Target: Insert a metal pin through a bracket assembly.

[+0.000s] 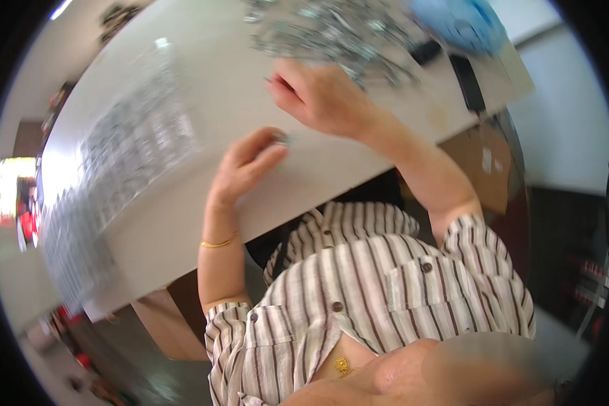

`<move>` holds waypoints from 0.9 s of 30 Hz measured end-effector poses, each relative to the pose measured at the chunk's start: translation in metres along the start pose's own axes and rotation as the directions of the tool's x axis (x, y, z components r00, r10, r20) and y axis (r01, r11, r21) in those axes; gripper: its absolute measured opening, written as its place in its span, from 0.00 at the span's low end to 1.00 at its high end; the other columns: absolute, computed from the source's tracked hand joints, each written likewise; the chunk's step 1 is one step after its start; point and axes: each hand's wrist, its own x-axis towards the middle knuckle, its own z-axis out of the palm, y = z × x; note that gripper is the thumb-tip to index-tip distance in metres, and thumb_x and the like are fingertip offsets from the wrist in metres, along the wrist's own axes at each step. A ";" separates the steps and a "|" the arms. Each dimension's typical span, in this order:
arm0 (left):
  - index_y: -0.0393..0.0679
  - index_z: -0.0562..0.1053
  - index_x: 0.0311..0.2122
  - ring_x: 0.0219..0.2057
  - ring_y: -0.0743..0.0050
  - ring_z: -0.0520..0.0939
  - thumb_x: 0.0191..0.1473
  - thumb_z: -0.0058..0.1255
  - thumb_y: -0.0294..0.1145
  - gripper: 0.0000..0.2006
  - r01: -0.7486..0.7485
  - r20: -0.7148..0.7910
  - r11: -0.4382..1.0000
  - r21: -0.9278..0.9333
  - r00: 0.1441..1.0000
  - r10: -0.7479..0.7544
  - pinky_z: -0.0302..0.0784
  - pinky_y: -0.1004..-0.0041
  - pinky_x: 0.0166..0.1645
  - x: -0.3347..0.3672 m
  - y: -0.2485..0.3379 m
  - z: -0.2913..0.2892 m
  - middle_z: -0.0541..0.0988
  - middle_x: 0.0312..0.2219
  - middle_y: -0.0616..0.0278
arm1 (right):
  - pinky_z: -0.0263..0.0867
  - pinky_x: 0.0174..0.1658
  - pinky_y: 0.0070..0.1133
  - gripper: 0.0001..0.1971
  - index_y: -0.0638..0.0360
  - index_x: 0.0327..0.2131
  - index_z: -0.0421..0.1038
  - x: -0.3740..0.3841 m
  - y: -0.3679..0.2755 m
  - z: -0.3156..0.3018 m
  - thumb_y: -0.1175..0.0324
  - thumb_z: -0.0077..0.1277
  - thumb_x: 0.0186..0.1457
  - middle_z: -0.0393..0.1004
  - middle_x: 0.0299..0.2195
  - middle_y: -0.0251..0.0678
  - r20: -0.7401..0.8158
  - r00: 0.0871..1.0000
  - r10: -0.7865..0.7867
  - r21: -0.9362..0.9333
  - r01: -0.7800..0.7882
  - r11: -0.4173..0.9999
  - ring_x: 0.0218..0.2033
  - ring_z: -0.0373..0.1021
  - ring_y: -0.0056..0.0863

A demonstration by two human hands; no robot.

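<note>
One small metal part (282, 139) sits pinched in your left hand (247, 166), over the table (342, 162). Your right hand (325, 98) is curled near the metal pile (328, 30); whether it holds anything cannot be told. Apparent step: single-part handling; the next move likely calls for a steady left pinch.

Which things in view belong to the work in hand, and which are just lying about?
Seemingly in use:
small shiny piece in the left hand
loose metal parts near the right hand
probably the clear plastic packs

Seemingly lying about:
black phone-like object
blue bundle
brown cardboard below table level
</note>
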 end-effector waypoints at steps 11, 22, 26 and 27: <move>0.32 0.74 0.48 0.19 0.91 0.57 0.59 0.54 0.42 0.21 0.141 -0.033 0.984 -0.108 0.989 -0.145 0.47 0.84 0.25 0.003 -0.029 0.014 0.70 0.23 0.73 | 0.63 0.27 0.20 0.07 0.60 0.36 0.66 -0.114 0.096 -0.093 0.68 0.50 0.63 0.73 0.22 0.31 0.166 0.901 0.401 0.304 -0.433 0.848 0.22 0.69 0.18; 0.32 0.74 0.48 0.16 0.93 0.56 0.60 0.54 0.47 0.24 0.116 -0.090 0.989 -0.093 0.988 -0.124 0.46 0.86 0.21 -0.006 -0.025 0.011 0.75 0.23 0.71 | 0.63 0.27 0.17 0.06 0.58 0.37 0.64 -0.166 0.104 -0.086 0.67 0.48 0.64 0.70 0.22 0.28 0.218 0.872 0.438 0.401 -0.489 0.775 0.24 0.69 0.16; 0.32 0.74 0.48 0.16 0.93 0.56 0.62 0.51 0.45 0.22 0.110 -0.149 0.989 -0.100 0.981 -0.124 0.46 0.85 0.21 -0.003 -0.026 0.017 0.74 0.23 0.72 | 0.61 0.27 0.17 0.07 0.59 0.37 0.65 -0.152 0.094 -0.079 0.67 0.48 0.65 0.70 0.22 0.27 0.259 0.845 0.467 0.519 -0.530 0.670 0.23 0.67 0.13; 0.32 0.74 0.48 0.15 0.93 0.56 0.63 0.50 0.44 0.21 0.119 -0.203 0.987 -0.112 0.969 -0.140 0.46 0.85 0.21 -0.001 -0.027 0.020 0.74 0.23 0.72 | 0.61 0.27 0.17 0.07 0.59 0.37 0.65 -0.147 0.096 -0.079 0.67 0.48 0.65 0.70 0.22 0.27 0.265 0.848 0.458 0.520 -0.526 0.673 0.23 0.67 0.13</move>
